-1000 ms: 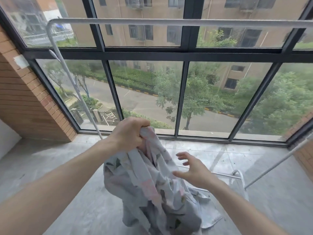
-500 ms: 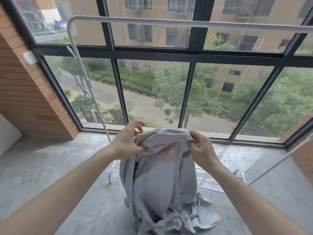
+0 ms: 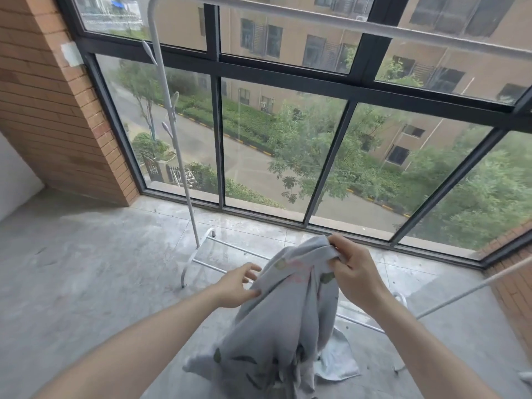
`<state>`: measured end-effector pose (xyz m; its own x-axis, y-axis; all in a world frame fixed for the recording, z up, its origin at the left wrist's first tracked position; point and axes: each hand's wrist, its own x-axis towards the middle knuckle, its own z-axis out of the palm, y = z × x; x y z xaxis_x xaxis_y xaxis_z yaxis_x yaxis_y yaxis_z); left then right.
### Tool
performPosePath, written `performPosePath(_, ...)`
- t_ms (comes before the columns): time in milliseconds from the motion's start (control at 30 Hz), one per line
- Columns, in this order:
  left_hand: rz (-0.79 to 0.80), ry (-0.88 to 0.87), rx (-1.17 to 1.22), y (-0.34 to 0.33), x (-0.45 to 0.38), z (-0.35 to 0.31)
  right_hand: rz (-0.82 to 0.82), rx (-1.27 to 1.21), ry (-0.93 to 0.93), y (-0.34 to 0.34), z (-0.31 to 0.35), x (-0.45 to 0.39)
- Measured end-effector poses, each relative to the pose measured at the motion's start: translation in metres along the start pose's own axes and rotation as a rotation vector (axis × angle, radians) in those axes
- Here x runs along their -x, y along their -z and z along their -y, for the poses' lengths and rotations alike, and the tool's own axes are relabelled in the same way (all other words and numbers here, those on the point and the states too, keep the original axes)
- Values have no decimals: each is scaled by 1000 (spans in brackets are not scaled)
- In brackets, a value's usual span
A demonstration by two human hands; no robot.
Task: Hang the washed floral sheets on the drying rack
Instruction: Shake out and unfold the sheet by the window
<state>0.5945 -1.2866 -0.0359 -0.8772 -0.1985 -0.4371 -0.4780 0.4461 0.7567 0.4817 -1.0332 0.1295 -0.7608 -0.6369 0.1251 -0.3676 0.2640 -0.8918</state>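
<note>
- Both hands dropped lower than before; right hand (image 3: 355, 276) now pinches the top edge of the pale grey floral cotton sheet (image 3: 285, 321), left hand (image 3: 237, 286) pinching its side.
- Sheet hangs bunched to the floor, well below the white metal rack's top bar (image 3: 331, 18): unhung.

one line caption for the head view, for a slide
Both hands, left hand and right hand, hold a bunched floral sheet before a white drying rack.
</note>
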Motion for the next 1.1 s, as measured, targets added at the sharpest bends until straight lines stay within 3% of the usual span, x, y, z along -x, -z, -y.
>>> performPosePath(133,-104,-36,-186,0,-15,0,17,26,11,9,-3,16)
performPosePath(267,-353,-16,-68,32,-10,-22,-67,140,-24,35,-28,33)
performPosePath(400,-538,-329,120,74,17,-96,-152,274,-270,53,-57,49)
performPosePath(467,-453,-482,131,76,38,-139,-101,269,-284,41,-52,50)
performPosePath(567,-226,-657,69,53,61,-182,14,238,-163,6,-29,28)
performPosePath(633,-168,-683,55,42,61,-189,26,232,-119,-14,-18,11)
performPosePath(733,-91,-568,127,52,53,-169,-54,154,-75,-23,-19,6)
performPosePath(833,-8,-246,155,68,40,-107,-26,5,-19,-23,-11,18)
performPosePath(967,-12,120,-106,55,34,-23,50,-3,47,-31,0,24)
performPosePath(1100,69,49,-364,16,22,-13,131,43,109,-37,6,25)
